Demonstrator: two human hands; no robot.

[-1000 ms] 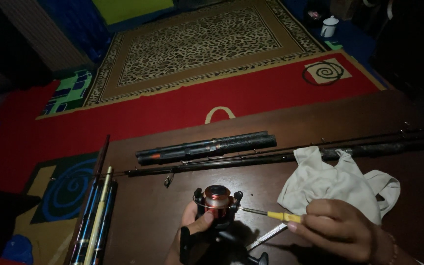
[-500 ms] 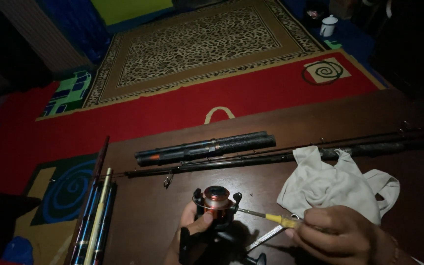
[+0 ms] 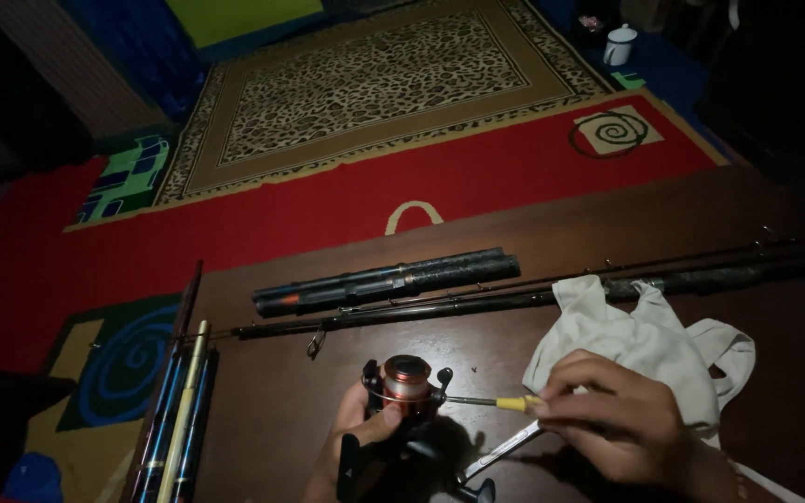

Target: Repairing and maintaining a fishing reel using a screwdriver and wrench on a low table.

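The right hand (image 3: 621,424) was closed narrowly around the yellow handle of a small screwdriver (image 3: 496,403), its fingers pinched on the grip and its knuckles turned up toward the camera. The tool's thin shaft lay nearly level and ran leftward from that hand, its long axis pointing straight at the side of the fishing reel (image 3: 404,384), where the tip met the reel just beside the spool; whether it sat in a screw head could not be told in the dim light. The left hand (image 3: 358,438) held the reel from below and from its left, thumb curled across the copper-coloured spool and the rest of the hand wrapped around the dark body underneath, so it was the hand touching the reel itself while the right reached it only through the tool. A slim silvery metal tool (image 3: 505,449) lay slanted on the wooden table (image 3: 272,419) just right of the reel, under the right hand. Right of the reel and behind the right hand lay a crumpled white cloth (image 3: 649,340). Beyond the reel, two long dark rod sections (image 3: 393,279) lay roughly crosswise on the table, and left of it a bundle of thin rods (image 3: 179,419) ran along the table's edge. Farther off lay a red carpet (image 3: 328,210).
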